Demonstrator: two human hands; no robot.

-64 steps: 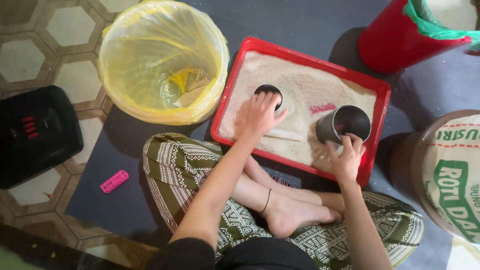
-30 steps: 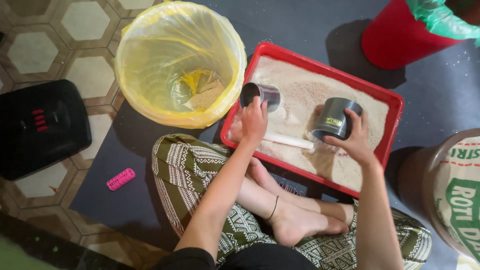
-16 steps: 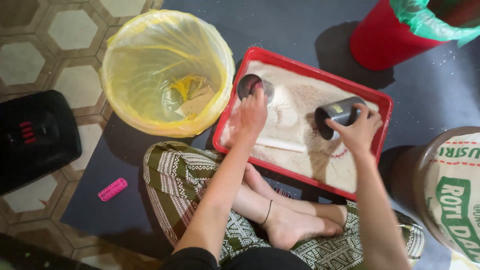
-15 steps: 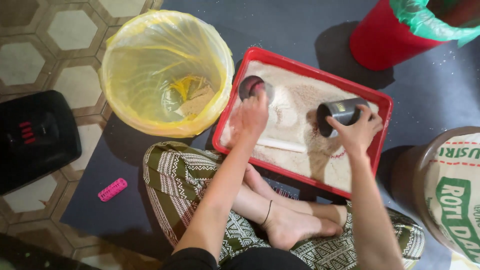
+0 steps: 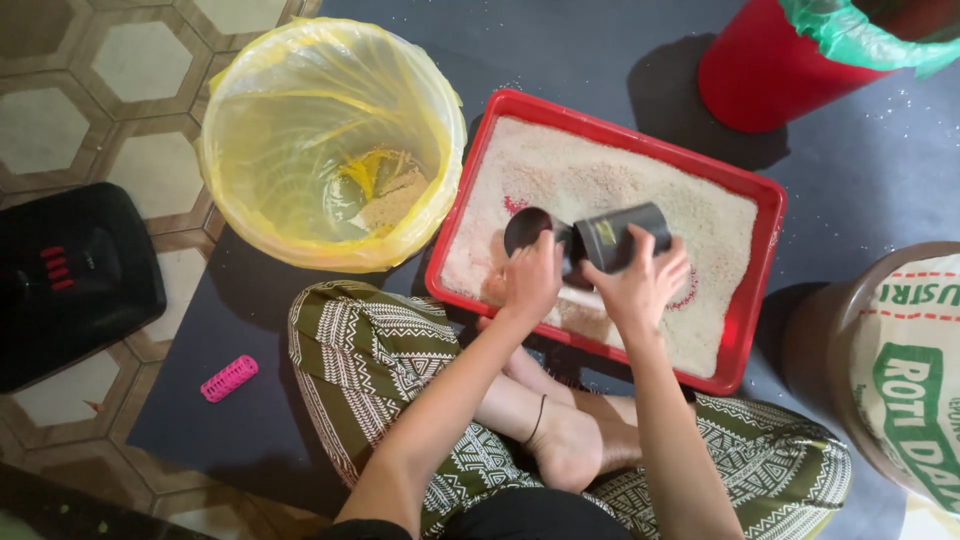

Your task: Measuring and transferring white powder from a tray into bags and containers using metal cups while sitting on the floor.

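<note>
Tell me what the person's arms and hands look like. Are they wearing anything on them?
Both arms are bare, with no sleeves showing. The left hand and right hand wear no gloves, and no rings or watch can be made out. A thin dark band circles the ankle, not a wrist.

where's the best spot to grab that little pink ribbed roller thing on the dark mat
Grip the small pink ribbed roller across its middle, coming straight down from above. It lies flat on the dark floor mat, a short cylinder with open mat on both long sides, so fingers can likely pinch across its width; the ribs should help against slipping.
</note>
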